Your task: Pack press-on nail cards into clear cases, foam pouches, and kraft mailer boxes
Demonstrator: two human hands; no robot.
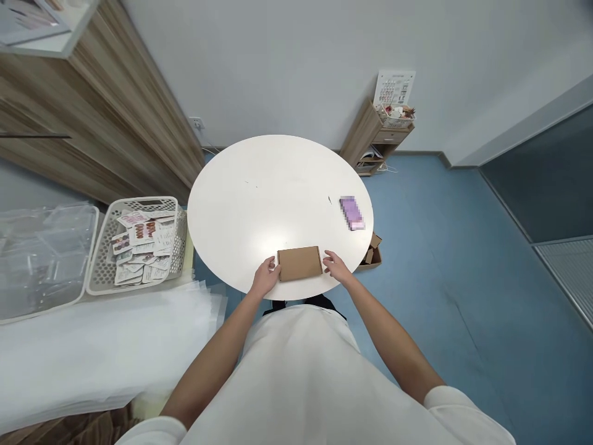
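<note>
A flat, closed brown cardboard box (300, 264) lies near the close edge of the round white table (259, 198). My left hand (265, 276) is at the box's left end, its curved fingers apart and its fingertips at or just touching the side. Off the right end is my right hand (336, 266), with its fingers spread and a small gap between them and the cardboard. Neither hand is closed round the box. Toward the table's right side lies a purple rectangular item (352, 213), blurred out by pixels.
Left of the table stands a white perforated basket (173, 247) of printed packets, beside a bin of clear plastic (41, 259). White sheets (106, 340) are stacked in front. A carton (376, 258) with small boxes sits on the floor at right. A small cabinet (359, 133) stands behind.
</note>
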